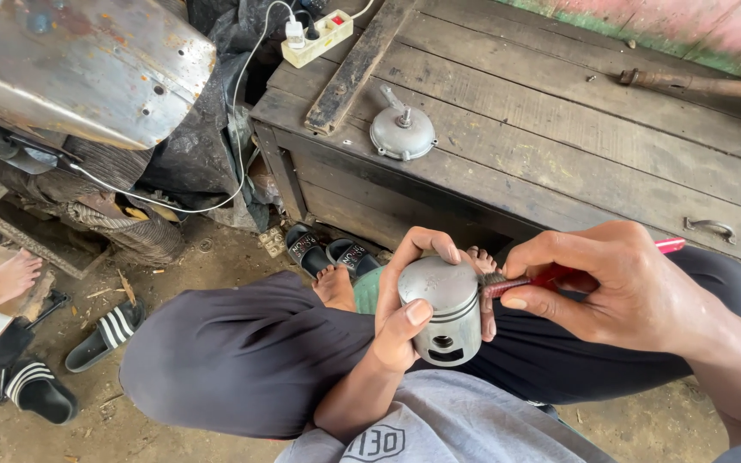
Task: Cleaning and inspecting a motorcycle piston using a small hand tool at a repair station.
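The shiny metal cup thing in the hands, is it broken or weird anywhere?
No damage shows. The metal piston looks whole, held by the left hand, while the right hand presses a red-handled brush against its rim. Its top only looks dull and grimy.

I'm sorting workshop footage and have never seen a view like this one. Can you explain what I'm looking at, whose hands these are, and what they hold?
The camera sits on a person's head and looks down, so you see their own lap, knees and two bare hands. The left hand grips a grey metal piston, a short cylinder with a hole in its side. The right hand holds a red-handled brush with its bristle end against the piston's upper edge. In front stands a rough wooden bench, carrying a round metal cover and a power strip. On the dirt floor lie black sandals. At the left edge, another person's bare foot shows.
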